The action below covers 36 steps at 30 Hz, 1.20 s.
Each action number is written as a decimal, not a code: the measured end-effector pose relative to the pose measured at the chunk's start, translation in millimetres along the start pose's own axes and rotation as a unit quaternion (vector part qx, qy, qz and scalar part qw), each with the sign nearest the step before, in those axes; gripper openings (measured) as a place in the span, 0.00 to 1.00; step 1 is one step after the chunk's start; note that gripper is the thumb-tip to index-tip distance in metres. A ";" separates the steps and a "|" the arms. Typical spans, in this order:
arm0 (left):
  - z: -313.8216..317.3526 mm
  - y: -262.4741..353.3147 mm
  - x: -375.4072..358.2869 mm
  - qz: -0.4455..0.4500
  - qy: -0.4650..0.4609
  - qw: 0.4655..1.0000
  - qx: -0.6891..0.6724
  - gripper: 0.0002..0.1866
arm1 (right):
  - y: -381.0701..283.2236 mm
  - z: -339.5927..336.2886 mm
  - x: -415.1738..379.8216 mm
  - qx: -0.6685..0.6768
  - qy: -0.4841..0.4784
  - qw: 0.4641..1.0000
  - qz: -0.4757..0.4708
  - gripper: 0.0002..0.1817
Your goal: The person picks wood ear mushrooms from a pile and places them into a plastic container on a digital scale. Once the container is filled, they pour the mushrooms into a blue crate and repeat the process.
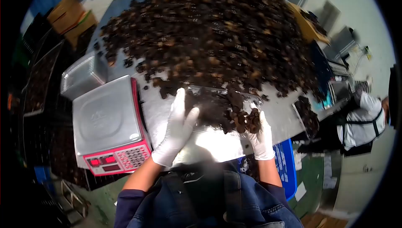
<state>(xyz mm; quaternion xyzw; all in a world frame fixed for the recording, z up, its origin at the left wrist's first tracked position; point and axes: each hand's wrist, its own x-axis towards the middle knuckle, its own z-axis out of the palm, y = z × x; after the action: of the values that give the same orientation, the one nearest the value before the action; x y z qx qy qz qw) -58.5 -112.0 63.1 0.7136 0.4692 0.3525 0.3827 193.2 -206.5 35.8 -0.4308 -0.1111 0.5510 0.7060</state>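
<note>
A clear plastic tray (249, 98) lies on the metal table in front of me, mostly covered by dark brown, mushroom-like pieces (238, 119). My left hand (176, 127), in a white glove, is beside the tray's left side with thumb and fingers apart, holding nothing. On the right, my right hand (262, 138), also gloved in white, has its fingers curled against a small clump of dark pieces (253, 122). The pieces between both hands are blurred. Beyond the tray rises a large heap (209, 31) of the same pieces.
Left of my hands stands a red-and-white digital scale (106, 123); stacked clear trays (83, 75) sit behind it. A filled tray (305, 117) is at the table's right edge, a blue bin (287, 165) below. Another person (363, 121) is at the right. Cardboard boxes (69, 14) stand far left.
</note>
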 end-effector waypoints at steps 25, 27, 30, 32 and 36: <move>-326.7 -244.5 127.7 -0.068 0.159 0.904 0.390 0.29 | -58.0 -310.2 -44.2 0.130 0.203 0.921 -0.306 0.28; -334.6 -242.9 124.2 -0.129 0.124 0.939 0.295 0.30 | -60.1 -322.1 -42.5 0.071 0.287 0.926 -0.235 0.29; -329.6 -212.8 117.3 -0.138 0.082 0.886 0.435 0.28 | -62.6 -381.7 -42.5 -0.252 0.403 0.814 -0.334 0.20; -340.9 -225.5 117.6 -0.062 0.182 0.866 0.462 0.26 | -85.8 -230.3 -63.5 -0.464 0.520 0.658 -0.283 0.20; -423.3 -326.4 135.6 -0.055 0.170 0.862 0.474 0.15 | -80.0 -108.0 -17.3 -0.642 0.252 0.600 -0.405 0.10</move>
<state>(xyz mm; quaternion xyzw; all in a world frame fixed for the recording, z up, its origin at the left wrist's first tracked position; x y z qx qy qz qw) -511.7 193.6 -9.5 0.7108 0.6761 0.1818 -0.0684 309.7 -275.8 34.5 -0.8059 -0.4166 -0.1348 0.3984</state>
